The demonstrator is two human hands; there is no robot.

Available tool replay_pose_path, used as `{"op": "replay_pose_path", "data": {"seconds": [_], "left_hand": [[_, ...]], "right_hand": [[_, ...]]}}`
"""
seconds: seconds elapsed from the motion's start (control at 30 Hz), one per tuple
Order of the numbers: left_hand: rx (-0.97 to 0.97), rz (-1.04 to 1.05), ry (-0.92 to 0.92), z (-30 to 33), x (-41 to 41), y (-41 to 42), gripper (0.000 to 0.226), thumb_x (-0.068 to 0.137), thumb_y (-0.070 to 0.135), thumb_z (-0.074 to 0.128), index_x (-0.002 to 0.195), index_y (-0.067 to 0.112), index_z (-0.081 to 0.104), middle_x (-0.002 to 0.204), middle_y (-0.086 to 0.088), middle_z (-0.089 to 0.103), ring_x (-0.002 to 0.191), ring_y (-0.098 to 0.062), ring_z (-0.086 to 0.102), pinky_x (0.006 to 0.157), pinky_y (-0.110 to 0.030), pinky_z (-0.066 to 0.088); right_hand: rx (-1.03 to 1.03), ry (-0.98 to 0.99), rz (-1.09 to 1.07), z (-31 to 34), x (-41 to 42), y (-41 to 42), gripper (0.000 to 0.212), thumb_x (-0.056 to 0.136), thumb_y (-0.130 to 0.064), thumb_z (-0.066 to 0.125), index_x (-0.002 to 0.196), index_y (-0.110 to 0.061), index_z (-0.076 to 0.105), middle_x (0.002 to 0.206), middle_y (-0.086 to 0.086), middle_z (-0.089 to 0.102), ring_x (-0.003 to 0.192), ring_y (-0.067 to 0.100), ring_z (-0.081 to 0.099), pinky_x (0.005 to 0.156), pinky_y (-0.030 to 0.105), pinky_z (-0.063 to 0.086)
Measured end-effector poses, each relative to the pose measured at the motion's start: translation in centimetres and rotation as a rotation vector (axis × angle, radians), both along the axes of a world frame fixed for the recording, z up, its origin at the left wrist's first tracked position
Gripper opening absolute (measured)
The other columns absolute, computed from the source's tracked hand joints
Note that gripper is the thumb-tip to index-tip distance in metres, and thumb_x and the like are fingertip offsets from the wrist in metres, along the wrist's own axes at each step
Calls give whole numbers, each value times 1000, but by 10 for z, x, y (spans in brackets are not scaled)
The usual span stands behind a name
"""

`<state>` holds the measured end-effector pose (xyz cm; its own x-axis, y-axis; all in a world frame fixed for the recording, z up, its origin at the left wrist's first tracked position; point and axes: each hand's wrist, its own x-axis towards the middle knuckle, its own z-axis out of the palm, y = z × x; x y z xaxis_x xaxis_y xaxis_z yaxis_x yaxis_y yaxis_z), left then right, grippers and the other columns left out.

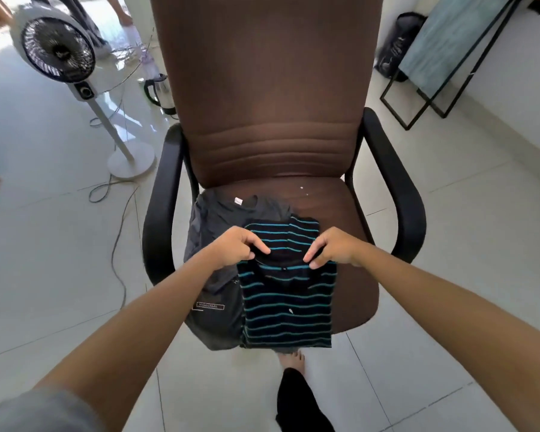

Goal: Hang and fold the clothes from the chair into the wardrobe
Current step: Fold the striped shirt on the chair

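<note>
matt brown cloth chair point(272, 88) with smooth black plastic armrests point(396, 182); soft striped knit shirt point(289, 307); glossy floor tiles point(44, 244).

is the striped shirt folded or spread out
Folded. The striped shirt forms a narrow rectangle with its sleeves tucked out of sight, held up by the left hand and right hand pinching its top edge near the collar.

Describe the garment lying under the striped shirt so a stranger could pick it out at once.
Find the brown office chair with black armrests. On the left half of its seat lies a dark grey garment, partly under the striped shirt that both hands pinch. Unlike the black shirt with teal stripes, it is plain grey, with a small white neck tag and a small rectangular printed label.
</note>
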<state>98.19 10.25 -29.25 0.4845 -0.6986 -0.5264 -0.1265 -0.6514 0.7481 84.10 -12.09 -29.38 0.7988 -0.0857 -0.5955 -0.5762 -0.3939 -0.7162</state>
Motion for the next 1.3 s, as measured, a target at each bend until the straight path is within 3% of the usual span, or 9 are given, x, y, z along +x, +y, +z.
{"op": "replay_pose_path", "data": {"seconds": [0.13, 0.27, 0.37, 0.47, 0.6, 0.83, 0.97, 1.1, 1.3], "left_hand": [[64, 63, -60, -49, 57, -42, 47, 78, -16, 53, 82, 25, 76, 95, -10, 72, 94, -34, 65, 86, -39, 52], [112, 65, -51, -92, 96, -69, 38, 79, -17, 53, 94, 11, 74, 87, -5, 70, 72, -15, 61, 61, -14, 47], [123, 100, -29, -123, 112, -79, 32, 79, -16, 59, 93, 9, 73, 95, -5, 70, 89, -21, 64, 68, -12, 49], [120, 129, -62, -145, 121, -86, 24, 77, -10, 67, 91, 8, 73, 96, -5, 69, 90, -17, 64, 78, -21, 49], [70, 225, -150, -163, 129, -91, 23, 72, -3, 75, 92, 7, 72, 96, -8, 69, 90, -17, 62, 86, -28, 50], [100, 409, -186, -177, 117, -83, 36, 76, 10, 76, 110, 10, 65, 107, -6, 66, 93, -15, 59, 82, -22, 44], [96, 512, -160, -167, 94, -68, 56, 78, 22, 75, 129, 17, 53, 129, -5, 52, 115, -19, 52, 98, -33, 46], [118, 529, -87, -160, 45, -45, 67, 79, 24, 74, 137, 23, 41, 131, -6, 40, 118, -17, 46, 103, -34, 42], [91, 552, 3, -163, 24, -38, 56, 83, 20, 68, 127, 37, 39, 116, -2, 56, 106, -16, 57, 94, -36, 50]], "right_hand": [[-22, 32, -3, -47, 63, -39, 21, 70, 1, 80, 86, -12, 77, 83, -2, 70, 86, 9, 61, 83, 24, 48], [-39, 57, 38, -94, 106, -62, 21, 70, 1, 80, 89, -7, 77, 76, -5, 67, 74, 3, 57, 68, 18, 43], [-47, 82, 82, -123, 123, -73, 19, 72, -1, 79, 89, -7, 77, 86, 2, 69, 79, 6, 58, 75, 22, 46], [-70, 84, 104, -143, 133, -81, 18, 71, -3, 80, 89, -8, 77, 91, 4, 70, 85, 10, 59, 85, 28, 46], [-93, 32, 81, -159, 142, -94, 19, 70, -5, 81, 87, -12, 77, 87, -1, 67, 86, 9, 58, 81, 23, 43], [-152, -66, -24, -174, 135, -89, 23, 70, -7, 82, 92, -12, 75, 106, 4, 68, 105, 16, 59, 90, 21, 38], [-321, -167, -157, -175, 111, -73, 34, 73, -22, 82, 105, -22, 71, 117, 4, 53, 115, 22, 48, 99, 32, 41], [-429, -127, -356, -174, 64, -44, 53, 78, -38, 76, 127, -33, 58, 136, 9, 36, 127, 30, 33, 104, 42, 39], [-277, -35, -422, -184, 37, -24, 68, 82, -45, 67, 141, -45, 32, 126, 5, 44, 114, 21, 46, 101, 42, 44]]}}
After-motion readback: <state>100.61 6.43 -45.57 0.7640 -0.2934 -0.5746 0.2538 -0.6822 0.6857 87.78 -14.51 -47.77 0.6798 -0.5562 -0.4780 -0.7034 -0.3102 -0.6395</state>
